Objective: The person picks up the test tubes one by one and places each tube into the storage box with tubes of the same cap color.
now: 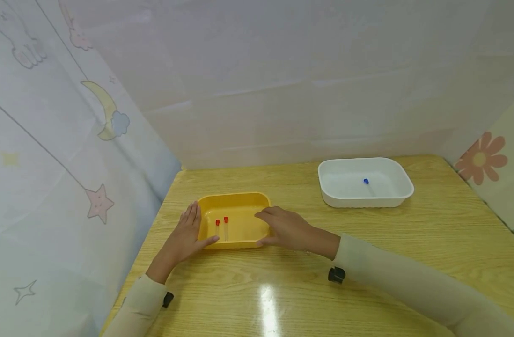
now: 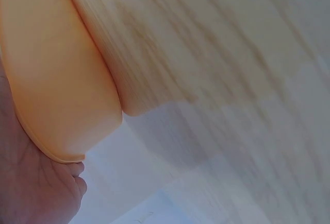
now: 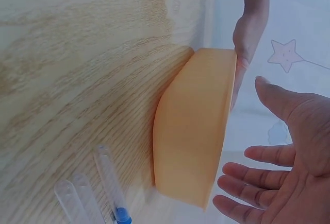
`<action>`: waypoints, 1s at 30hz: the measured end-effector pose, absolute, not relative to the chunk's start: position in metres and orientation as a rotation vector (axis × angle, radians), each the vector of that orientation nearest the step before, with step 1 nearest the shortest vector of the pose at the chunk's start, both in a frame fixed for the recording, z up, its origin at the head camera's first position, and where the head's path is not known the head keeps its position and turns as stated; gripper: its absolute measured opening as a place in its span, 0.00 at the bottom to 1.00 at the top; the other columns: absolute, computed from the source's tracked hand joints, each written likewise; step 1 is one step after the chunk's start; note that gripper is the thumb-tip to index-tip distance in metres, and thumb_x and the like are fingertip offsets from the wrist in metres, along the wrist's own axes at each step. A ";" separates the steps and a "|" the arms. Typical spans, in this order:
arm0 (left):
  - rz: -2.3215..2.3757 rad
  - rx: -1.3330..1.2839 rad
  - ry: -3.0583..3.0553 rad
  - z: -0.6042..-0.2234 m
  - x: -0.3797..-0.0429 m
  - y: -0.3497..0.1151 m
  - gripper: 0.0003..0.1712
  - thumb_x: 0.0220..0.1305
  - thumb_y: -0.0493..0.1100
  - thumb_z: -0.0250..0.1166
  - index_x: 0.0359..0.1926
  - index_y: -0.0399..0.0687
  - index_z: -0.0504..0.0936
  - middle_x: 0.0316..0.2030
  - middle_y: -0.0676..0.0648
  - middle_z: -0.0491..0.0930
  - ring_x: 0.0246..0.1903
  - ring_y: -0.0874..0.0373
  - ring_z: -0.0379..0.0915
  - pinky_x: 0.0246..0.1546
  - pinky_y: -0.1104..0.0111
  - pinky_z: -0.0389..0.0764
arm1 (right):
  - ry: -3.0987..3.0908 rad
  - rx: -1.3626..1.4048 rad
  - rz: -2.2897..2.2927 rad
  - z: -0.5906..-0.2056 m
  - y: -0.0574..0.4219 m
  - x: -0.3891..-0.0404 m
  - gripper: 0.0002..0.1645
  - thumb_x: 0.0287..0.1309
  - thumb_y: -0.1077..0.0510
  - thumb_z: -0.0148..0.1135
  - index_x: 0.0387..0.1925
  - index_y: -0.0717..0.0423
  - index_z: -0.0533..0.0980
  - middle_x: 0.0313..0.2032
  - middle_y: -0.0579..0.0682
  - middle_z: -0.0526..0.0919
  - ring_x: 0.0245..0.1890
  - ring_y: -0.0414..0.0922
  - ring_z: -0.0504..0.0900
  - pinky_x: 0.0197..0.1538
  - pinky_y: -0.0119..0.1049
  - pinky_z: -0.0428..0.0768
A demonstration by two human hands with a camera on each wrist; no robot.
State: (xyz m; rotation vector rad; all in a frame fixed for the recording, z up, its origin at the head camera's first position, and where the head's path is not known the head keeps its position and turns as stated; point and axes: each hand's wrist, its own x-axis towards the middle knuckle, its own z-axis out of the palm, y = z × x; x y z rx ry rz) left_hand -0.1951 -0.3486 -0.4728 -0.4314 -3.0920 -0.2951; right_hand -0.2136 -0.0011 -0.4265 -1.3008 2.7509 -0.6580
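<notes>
A yellow tray sits on the table's left part, holding two clear tubes with red caps. My left hand rests against its left end, fingers straight and thumb by the front rim. In the left wrist view the palm lies at the tray's rim. My right hand is at the right end of the tray. The right wrist view shows that hand with fingers spread and a gap to the tray wall. Several clear tubes, one blue-capped, lie on the wood below it.
A white tray stands at the back right with a blue-capped tube inside. The wooden table meets printed cloth at the back and sides.
</notes>
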 end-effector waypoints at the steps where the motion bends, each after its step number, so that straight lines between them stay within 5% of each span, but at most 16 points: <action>1: -0.292 -0.432 -3.095 -0.473 -0.195 -0.349 0.68 0.65 0.76 0.56 0.79 0.29 0.36 0.79 0.35 0.29 0.79 0.38 0.29 0.75 0.44 0.41 | 2.751 -1.299 -0.659 -0.426 0.000 -0.213 0.45 0.60 0.38 0.70 0.69 0.61 0.71 0.64 0.59 0.76 0.63 0.55 0.76 0.57 0.50 0.81; 30: -0.296 -0.431 -3.110 -0.472 -0.195 -0.349 0.68 0.65 0.77 0.55 0.79 0.31 0.35 0.79 0.36 0.27 0.79 0.39 0.28 0.75 0.45 0.41 | 2.809 -1.260 -0.666 -0.440 0.036 -0.196 0.45 0.59 0.37 0.71 0.69 0.59 0.71 0.64 0.59 0.76 0.63 0.56 0.76 0.54 0.52 0.82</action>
